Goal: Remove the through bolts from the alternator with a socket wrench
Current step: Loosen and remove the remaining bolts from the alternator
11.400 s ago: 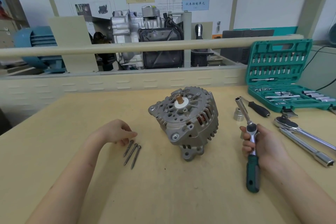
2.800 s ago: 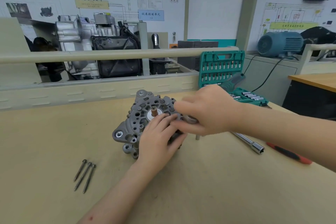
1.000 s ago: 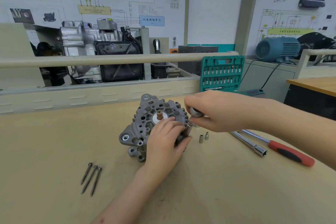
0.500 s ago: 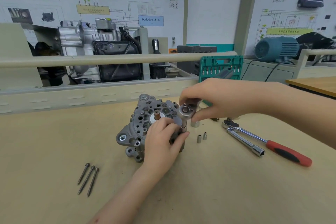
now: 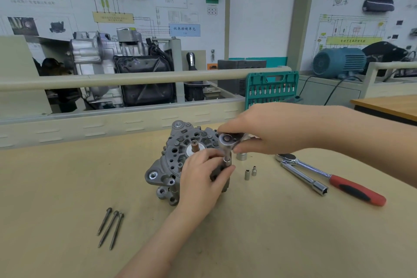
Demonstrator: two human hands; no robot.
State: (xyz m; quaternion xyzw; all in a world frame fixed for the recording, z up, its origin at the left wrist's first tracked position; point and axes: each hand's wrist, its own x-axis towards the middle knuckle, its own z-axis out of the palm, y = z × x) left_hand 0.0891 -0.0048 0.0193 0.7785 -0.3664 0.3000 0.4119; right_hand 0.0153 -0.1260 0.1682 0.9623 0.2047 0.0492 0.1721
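The alternator (image 5: pixel 178 165) stands on the table (image 5: pixel 270 232). The left hand (image 5: pixel 203 178) holds its right side; the right hand (image 5: pixel 266 128) grips the socket wrench (image 5: pixel 226 142) above. Three removed bolts (image 5: pixel 110 227) lie to its front-left.

Two bare forearms in view, no sleeves, gloves, watch or rings visible — left hand (image 5: pixel 200 178) with short, unpainted nails, right hand (image 5: pixel 266 128) likewise unadorned. Forearms uncovered to the frame edges — no clothing shown.
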